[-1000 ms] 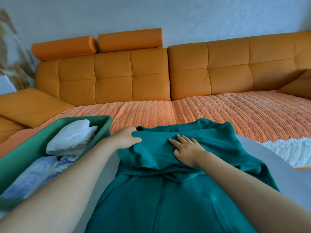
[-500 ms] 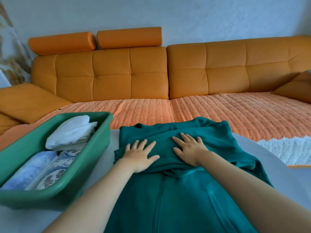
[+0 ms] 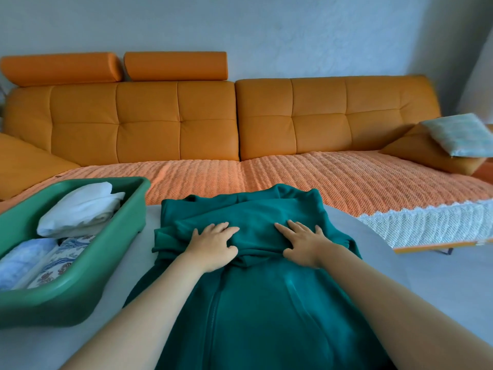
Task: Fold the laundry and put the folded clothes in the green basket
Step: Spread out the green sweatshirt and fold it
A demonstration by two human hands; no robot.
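both hands lie flat with fingers spread on the folded-over far part of a teal zip garment (image 3: pixel 261 303), the left hand (image 3: pixel 213 245) beside the right hand (image 3: pixel 304 243), each pressing the cloth onto the grey table (image 3: pixel 426 284). the green basket (image 3: pixel 80 284) sits just left of the garment, holding folded white, blue and patterned laundry; an orange sofa (image 3: pixel 208 124) stands beyond.

A single view — a wide-angle camera on the person's head, facing forward and tilted down across the table (image 3: pixel 426 276) toward the sofa (image 3: pixel 208 121) and wall (image 3: pixel 266 28). It sits close: both forearms enter from the bottom edge, and the left hand (image 3: pixel 213 244) and right hand (image 3: pixel 304 243) lie mid-frame on the garment (image 3: pixel 253 303). The basket (image 3: pixel 80 297) is cut off at the left edge.
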